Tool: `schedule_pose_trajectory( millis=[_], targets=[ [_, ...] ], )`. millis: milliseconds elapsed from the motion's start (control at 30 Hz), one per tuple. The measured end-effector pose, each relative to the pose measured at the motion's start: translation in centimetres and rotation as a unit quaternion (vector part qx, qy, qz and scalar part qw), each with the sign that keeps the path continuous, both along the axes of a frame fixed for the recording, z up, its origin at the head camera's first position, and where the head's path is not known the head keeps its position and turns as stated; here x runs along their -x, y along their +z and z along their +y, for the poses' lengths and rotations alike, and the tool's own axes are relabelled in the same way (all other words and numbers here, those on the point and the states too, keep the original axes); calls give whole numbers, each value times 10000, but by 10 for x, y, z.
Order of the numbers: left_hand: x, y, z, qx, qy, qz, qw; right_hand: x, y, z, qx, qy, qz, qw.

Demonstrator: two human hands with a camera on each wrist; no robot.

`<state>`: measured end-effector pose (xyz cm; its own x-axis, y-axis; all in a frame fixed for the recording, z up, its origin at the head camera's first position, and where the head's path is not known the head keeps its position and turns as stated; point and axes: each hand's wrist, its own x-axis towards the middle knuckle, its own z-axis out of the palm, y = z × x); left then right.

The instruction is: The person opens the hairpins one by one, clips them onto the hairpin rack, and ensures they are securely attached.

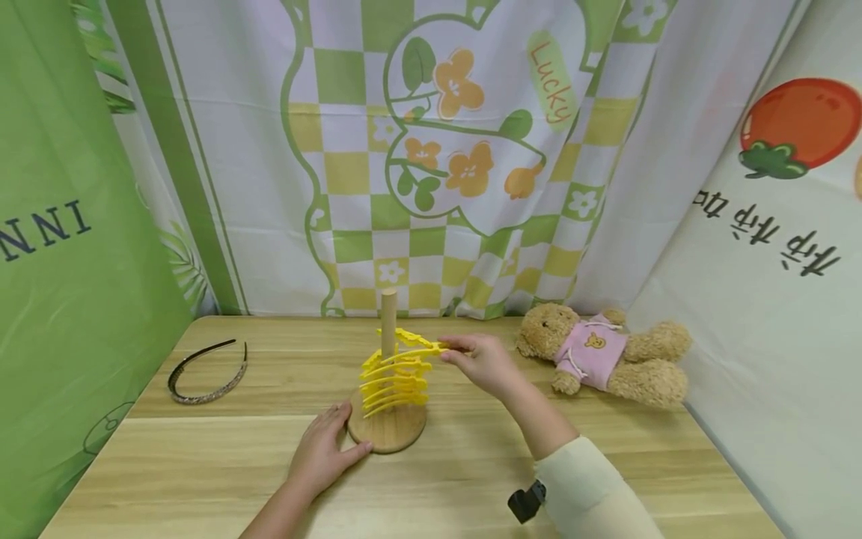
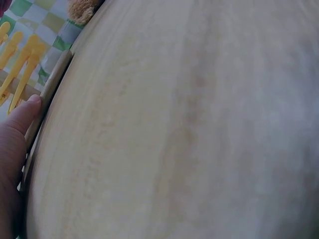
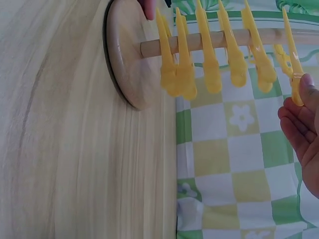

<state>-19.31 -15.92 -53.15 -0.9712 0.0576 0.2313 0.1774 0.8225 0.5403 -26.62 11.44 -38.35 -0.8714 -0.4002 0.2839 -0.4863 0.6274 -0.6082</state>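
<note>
A wooden post (image 1: pixel 388 322) rises from a round wooden base (image 1: pixel 387 438) on the table. Several yellow plastic pieces (image 1: pixel 393 393), curved and thin-pronged, are stacked one above another around it. My right hand (image 1: pixel 481 363) pinches the uppermost yellow piece (image 1: pixel 420 349) by its right end, thumb against fingertips. In the right wrist view this held piece (image 3: pixel 293 50) lies across the upper post, apart from the stack below. My left hand (image 1: pixel 326 449) rests at the base's left rim with spread fingers, and its thumb (image 2: pixel 25 115) touches the rim's near side.
A dark headband (image 1: pixel 209 397) with a glittery band lies on the table (image 1: pixel 222 464) at the left. At the right, a teddy bear (image 1: pixel 599 352) in a pink top lies on its back. Printed curtains (image 1: pixel 438 247) hang behind the table and along both sides.
</note>
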Motion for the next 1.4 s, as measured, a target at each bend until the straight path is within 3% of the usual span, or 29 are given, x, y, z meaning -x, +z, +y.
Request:
schedule_pose_trajectory(
  millis=[500, 733, 933, 1167, 1400],
  targets=[
    [0, 1, 4, -24, -11, -17, 10000, 5, 5, -20, -367, 357, -256, 9984],
    [-1, 1, 4, 6, 18, 3, 10000, 4, 6, -19, -278, 350, -565, 9974],
    [-2, 1, 4, 9, 29, 218, 9998, 1, 6, -18, -276, 560, -528, 9967],
    [-4, 1, 3, -39, 16, -61, 10000, 0, 4, -16, -182, 656, -409, 9968],
    [-2, 0, 2, 22, -7, 89, 10000, 0, 4, -16, -43, 636, -516, 9966]
  ],
)
